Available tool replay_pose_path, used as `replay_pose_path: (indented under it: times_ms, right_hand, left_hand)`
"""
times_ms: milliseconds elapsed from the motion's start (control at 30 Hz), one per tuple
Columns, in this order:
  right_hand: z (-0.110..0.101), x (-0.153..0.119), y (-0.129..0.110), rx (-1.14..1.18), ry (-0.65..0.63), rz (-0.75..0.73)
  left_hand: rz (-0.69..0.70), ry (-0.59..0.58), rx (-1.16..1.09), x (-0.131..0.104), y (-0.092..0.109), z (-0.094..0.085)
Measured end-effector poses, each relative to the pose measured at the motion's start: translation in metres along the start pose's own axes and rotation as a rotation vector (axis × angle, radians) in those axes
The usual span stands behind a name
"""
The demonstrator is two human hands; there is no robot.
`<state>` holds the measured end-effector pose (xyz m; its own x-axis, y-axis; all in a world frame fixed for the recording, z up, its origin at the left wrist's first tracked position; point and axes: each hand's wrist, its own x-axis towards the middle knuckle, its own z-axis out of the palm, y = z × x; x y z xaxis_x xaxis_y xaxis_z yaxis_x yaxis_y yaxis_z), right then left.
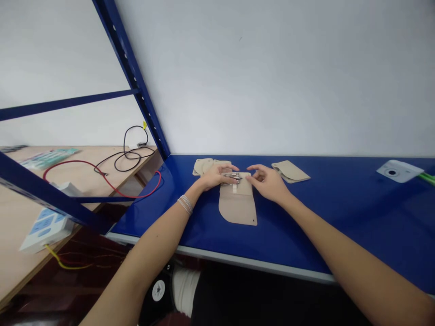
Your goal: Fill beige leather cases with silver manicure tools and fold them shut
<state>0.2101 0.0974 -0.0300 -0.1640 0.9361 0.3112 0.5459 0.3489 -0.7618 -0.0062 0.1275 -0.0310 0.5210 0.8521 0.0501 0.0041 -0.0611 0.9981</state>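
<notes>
An opened beige case lies on the blue table, its rounded flap toward me. Small shiny metal tools rest on its upper part. My left hand is at the case's left side, thumb and fingers around the metal tools. At the right edge of the case is my right hand, its index finger and thumb bent toward the case with a gap between their tips. Nothing shows between those fingertips.
Beige pieces lie behind my left hand. A folded beige case and a white camera are to the right. A blue metal frame, a red cable and a power strip are at left.
</notes>
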Motion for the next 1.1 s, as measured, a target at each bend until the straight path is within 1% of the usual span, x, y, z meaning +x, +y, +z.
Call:
replay_pose_path:
  times_ms: [67,167,233,267,333,367,433,533,567,667,733,800,867,1000,1100]
  right_hand:
    - [-0.003,0.004,0.005,-0.078,0.067,-0.02]
    - [-0.016,0.011,0.016,-0.325,0.278,-0.076]
    - [-0.029,0.015,0.023,-0.481,0.409,-0.016]
    - [-0.034,0.016,0.026,-0.527,0.426,0.034]
    - [-0.041,0.018,0.03,-0.551,0.39,0.121]
    - [-0.042,0.018,0.031,-0.541,0.352,0.134]
    - [-0.039,0.018,0.032,-0.511,0.292,0.101]
    - [-0.03,0.018,0.032,-0.505,0.221,-0.008]
    - [-0.026,0.018,0.033,-0.519,0.186,-0.021]
    - [-0.02,0.018,0.039,-0.59,0.073,0.005]
    - [-0.019,0.02,0.043,-0.607,0.023,0.003]
    - [-0.019,0.021,0.045,-0.572,0.005,-0.031]
    - [-0.02,0.021,0.044,-0.512,-0.005,-0.032]
    - [-0.021,0.018,0.035,-0.41,-0.052,0.081]
    - [-0.02,0.015,0.029,-0.375,-0.059,0.099]
  left_hand:
    - [-0.008,0.001,-0.011,0.0,0.0,0.0]
    - [-0.009,0.021,0.025,0.0,0.0,0.0]
    - [-0.011,0.033,0.051,0.0,0.0,0.0]
    - [-0.013,0.036,0.053,0.0,0.0,0.0]
    - [-0.016,0.038,0.05,0.001,0.0,0.0]
    - [-0.015,0.037,0.05,0.001,-0.001,-0.001]
    - [-0.008,0.036,0.052,0.001,-0.002,-0.001]
    - [0.01,0.041,0.06,0.002,-0.003,-0.001]
    - [0.016,0.046,0.066,0.002,-0.003,-0.001]
    - [0.023,0.06,0.08,0.002,-0.002,-0.001]
    - [0.021,0.075,0.073,0.001,-0.002,0.0]
    - [0.017,0.096,0.069,0.001,-0.001,0.001]
    - [0.017,0.122,0.079,0.001,-0.001,0.002]
    - [0.018,0.146,0.101,0.001,-0.001,0.002]
    - [0.015,0.141,0.098,0.001,-0.003,0.002]
